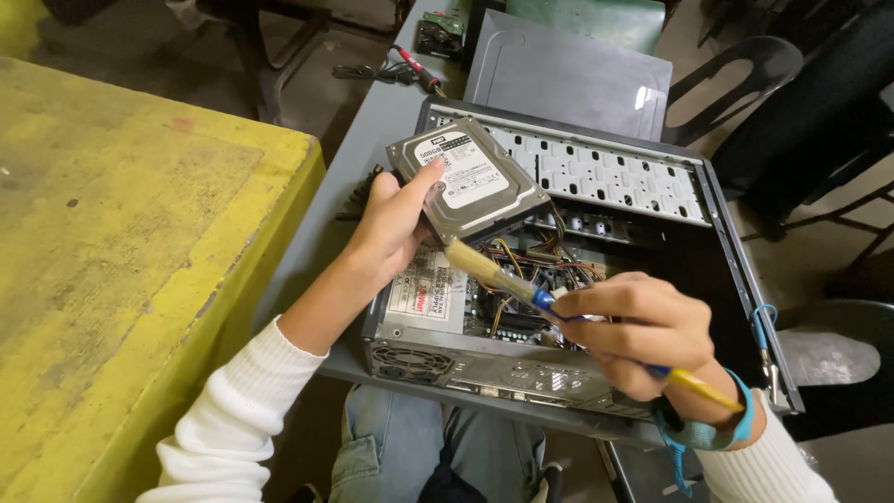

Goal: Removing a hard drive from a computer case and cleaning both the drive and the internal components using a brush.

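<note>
Your left hand [391,224] is closed around the lower left edge of a hard drive [470,179], thumb pressed on its labelled top face and the other fingers hidden beneath it, so the drive is lifted clear and tilted above the open computer case [717,233]. Your right hand [643,331] is pinched shut on a small paintbrush [549,303], thumb and forefinger gripping it just past the blue ferrule, with the yellow handle running back over your wrist. The pale bristles [470,261] sit right at the near lower edge of the drive, touching it or just shy of it; you cannot tell which from this angle. A turquoise strap [708,433] circles your right wrist, and both arms wear white sleeves [242,410]. Below the drive, inside the case, lies a tangle of coloured wires [535,265] over the board, and nearer to you sits the power supply [424,307] with its label facing up and a fan grille on its end. The perforated white inner wall of the case runs behind the drive. The case rests on a grey table [363,158], with its removed side panel [568,74] lying beyond it. To your left stands a worn yellow bench [130,233], and dark chairs [745,65] stand to your right.
</note>
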